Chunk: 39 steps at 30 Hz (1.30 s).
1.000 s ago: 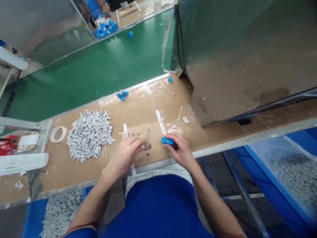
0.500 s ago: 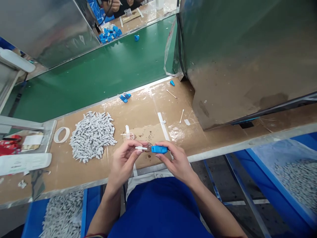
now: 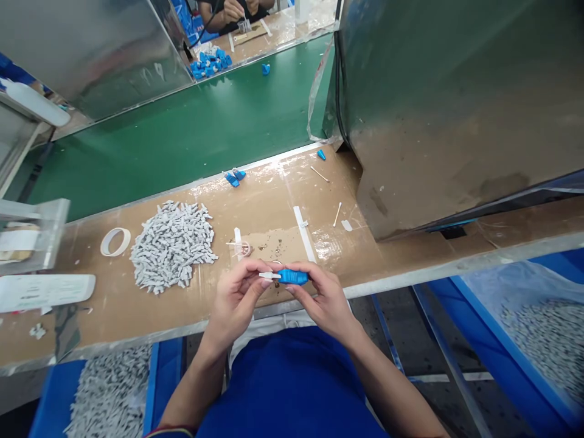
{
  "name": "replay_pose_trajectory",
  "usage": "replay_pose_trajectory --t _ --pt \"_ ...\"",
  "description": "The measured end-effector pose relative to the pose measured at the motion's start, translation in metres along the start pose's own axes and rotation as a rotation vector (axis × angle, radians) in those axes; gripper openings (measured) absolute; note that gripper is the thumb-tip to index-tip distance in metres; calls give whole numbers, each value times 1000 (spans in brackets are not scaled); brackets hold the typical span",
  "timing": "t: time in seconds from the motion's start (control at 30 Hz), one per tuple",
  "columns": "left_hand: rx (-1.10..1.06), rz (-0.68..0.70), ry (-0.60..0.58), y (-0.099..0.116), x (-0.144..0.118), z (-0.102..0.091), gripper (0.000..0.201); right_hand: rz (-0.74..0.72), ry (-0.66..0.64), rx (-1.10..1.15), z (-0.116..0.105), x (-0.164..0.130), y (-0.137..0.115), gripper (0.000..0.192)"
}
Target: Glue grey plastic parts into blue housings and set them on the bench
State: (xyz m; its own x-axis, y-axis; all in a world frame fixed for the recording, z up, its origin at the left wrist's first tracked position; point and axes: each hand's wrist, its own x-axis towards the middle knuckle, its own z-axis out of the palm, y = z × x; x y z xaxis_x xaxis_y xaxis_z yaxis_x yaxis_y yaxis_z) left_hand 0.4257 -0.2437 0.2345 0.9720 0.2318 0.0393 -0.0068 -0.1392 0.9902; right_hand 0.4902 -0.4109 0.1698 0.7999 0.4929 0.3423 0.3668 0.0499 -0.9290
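Between thumb and fingers, my left hand [image 3: 238, 296] pinches a small white plastic piece [image 3: 269, 275]. My right hand [image 3: 325, 297] grips a blue plastic part [image 3: 293, 277] with ridges on its side. The tip of the white piece meets the blue part's left end; how deep it sits I cannot tell. Both hands are above the front of the brown-covered bench [image 3: 255, 213]. Just beyond them lies a small round dish [image 3: 244, 248] with a thin stick across it. A heap of grey-white plastic pieces [image 3: 173, 246] lies left of my hands.
Behind the bench runs a green conveyor belt [image 3: 182, 134] carrying one blue part [image 3: 266, 69]. Cotton swabs [image 3: 337, 214] and a tape roll [image 3: 115, 241] lie on the bench. A large metal panel [image 3: 456, 121] stands at right. Across the belt, a person's hands [image 3: 233, 10] work near blue parts.
My left hand has moved right, bringing the white piece from a gap apart into contact with the blue part. The whole view has shifted slightly.
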Motion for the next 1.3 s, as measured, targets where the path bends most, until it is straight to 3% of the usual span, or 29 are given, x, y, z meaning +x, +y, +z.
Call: replay_pose_trajectory --t 0.47,0.77,0.9,1.07,1.13,1.3 --pt "240 206 -10 -9 -2 -11 10 -171 -88 -177 -3 4 -10 21" --pt "381 312 -34 -38 -7 -18 12 -239 -227 -418 0 13 -20 20" --pt "660 432 -66 -21 -7 -29 7 -266 -259 -405 -4 22 -30 19" --pt "1049 550 -264 5 -5 -38 36 -218 -251 -271 -7 21 -31 22" --pt "1081 565 -296 7 -4 -37 42 -177 -233 -220 -6 18 -29 26" --pt "1019 615 -233 -1 -3 -29 40 -66 -179 -114 5 10 -24 27"
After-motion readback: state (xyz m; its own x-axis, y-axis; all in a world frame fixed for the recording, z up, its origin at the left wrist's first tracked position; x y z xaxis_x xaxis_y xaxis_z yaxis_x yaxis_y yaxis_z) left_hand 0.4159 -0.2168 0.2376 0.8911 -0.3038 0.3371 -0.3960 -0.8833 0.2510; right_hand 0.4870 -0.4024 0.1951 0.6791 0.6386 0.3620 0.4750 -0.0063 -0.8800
